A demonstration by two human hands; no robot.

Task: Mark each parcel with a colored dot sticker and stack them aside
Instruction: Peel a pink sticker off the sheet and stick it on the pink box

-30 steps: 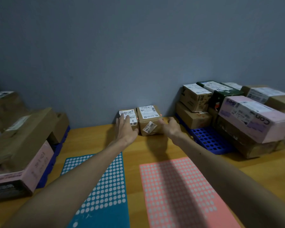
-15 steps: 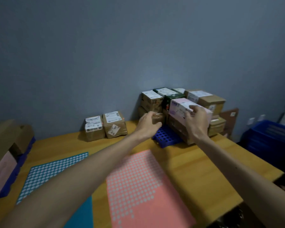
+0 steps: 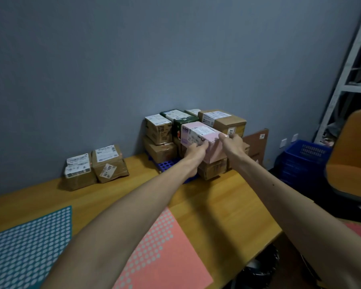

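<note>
A: Where is the pink parcel [image 3: 204, 138] sitting?

B: At the front of the right-hand pile, over a brown carton [image 3: 213, 170]. Cannot tell whether it is lifting clear or resting.

A: Hands?

B: Both are gripping it. The left hand [image 3: 195, 152] is curling around its near lower edge, and the right hand [image 3: 231, 142] is clasping its right end at the top corner.

A: What is carrying the pile?

B: A blue plastic pallet [image 3: 167, 164] on the wooden table [image 3: 217, 205], against the wall. It is holding stacked brown cartons, a dark green box [image 3: 183, 122] and a large labelled brown box [image 3: 225, 122] behind the pink one.

A: Further out?

B: Two small labelled brown parcels [image 3: 96, 167] are standing side by side, touching, left of the pallet. A teal dot sheet [image 3: 29, 247] and a coral dot sheet [image 3: 165, 257] are lying at the near edge, under the arms.

A: Off the table?

B: A blue crate [image 3: 302, 159] is sitting to the right, its contents hidden. An orange chair [image 3: 352, 155] is standing just beside it, and grey shelving [image 3: 346, 69] is rising behind.
</note>
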